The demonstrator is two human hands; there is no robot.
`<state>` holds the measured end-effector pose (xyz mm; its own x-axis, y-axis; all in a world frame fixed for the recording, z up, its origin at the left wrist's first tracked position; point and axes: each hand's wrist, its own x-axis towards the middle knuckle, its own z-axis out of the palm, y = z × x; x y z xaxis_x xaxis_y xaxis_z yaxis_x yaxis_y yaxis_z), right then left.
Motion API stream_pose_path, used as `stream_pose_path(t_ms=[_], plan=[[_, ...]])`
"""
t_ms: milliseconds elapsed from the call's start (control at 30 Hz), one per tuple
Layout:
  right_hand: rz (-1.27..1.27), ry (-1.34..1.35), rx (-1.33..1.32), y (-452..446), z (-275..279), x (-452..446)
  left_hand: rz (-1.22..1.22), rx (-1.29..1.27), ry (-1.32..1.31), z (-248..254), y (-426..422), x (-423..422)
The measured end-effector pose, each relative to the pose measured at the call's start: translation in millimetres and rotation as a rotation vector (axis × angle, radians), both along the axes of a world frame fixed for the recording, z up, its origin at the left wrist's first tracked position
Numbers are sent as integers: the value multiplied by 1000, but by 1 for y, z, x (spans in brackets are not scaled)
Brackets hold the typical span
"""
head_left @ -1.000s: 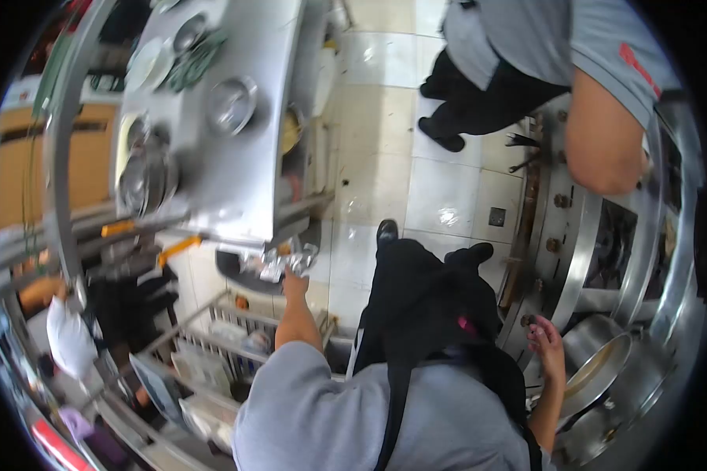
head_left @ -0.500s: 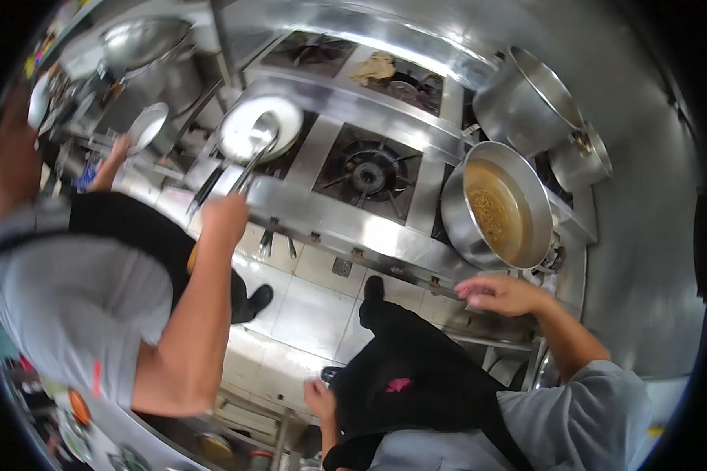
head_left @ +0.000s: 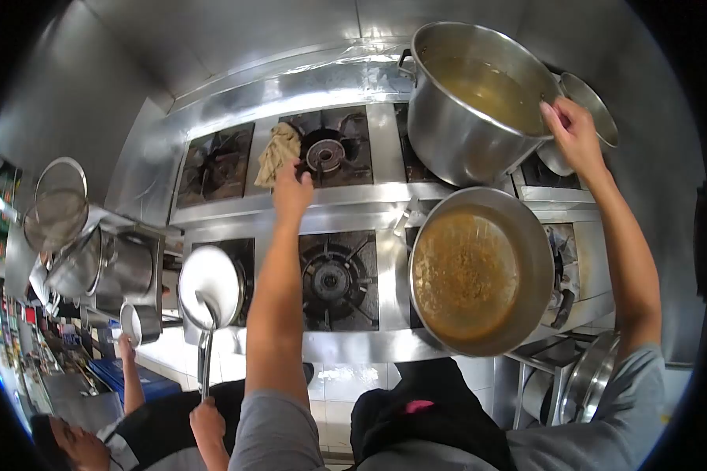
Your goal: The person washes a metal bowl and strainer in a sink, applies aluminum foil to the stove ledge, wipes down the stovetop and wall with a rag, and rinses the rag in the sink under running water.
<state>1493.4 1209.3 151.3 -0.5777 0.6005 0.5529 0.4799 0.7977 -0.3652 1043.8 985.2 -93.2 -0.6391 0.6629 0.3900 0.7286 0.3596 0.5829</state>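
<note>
My left hand (head_left: 292, 195) reaches over the back of the stove, fingers stretched out at the lower edge of a crumpled tan cloth (head_left: 278, 152). Whether they touch it I cannot tell. At the right, my right hand (head_left: 576, 135) is closed at the rim of a tall steel stockpot (head_left: 467, 133), on the side where a handle would be; its fingers partly hide that spot. Pale yellowish liquid stands in the stockpot. In front of it sits a wide steel pot (head_left: 538, 290) with a thin layer of brown liquid and bits on its bottom.
A co-worker's hand (head_left: 207, 424) holds a ladle handle over a pan of white liquid (head_left: 210, 276) at front left. Bare burners (head_left: 331, 279) lie between that pan and the wide pot. A smaller steel pot (head_left: 597, 114) stands behind my right hand. Strainers (head_left: 57, 216) and pots (head_left: 126, 265) stand farther left.
My view has turned toward the stove. My left hand has gone from beside my body to the cloth; my right hand has risen from the stove's front edge to the stockpot's rim.
</note>
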Motion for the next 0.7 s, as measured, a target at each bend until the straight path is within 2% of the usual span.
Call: stream_pose_path(t_ms=[67,133,233,300,333,400,467,533,600,667,700], plan=[[-12,93,-132,41,-16,-18,29,-30,95,2,41,-36],[-37,124,-186,58,-30,-30,233,-320,103,3,70,-67],[-136,101,-227,60,-38,-42,220,-425,57,-31,89,-115],[-142,62,3,53,-37,-42,18,-392,61,-72,91,-172],[-153,40,41,51,-37,-43,13,-400,-28,-69,85,-178],[-153,32,65,46,-35,-45,-6,-393,-111,-47,98,-174],[-150,30,87,43,-32,-47,114,-35,-159,-6,119,-146],[-102,17,63,42,-29,-48,19,203,-143,50,168,-115],[-113,6,62,42,-28,-51,-229,477,45,89,241,-87],[-110,-31,47,41,-27,-51,-293,433,245,123,312,-50],[-118,-33,51,42,-27,-52,-382,374,246,131,354,-40]])
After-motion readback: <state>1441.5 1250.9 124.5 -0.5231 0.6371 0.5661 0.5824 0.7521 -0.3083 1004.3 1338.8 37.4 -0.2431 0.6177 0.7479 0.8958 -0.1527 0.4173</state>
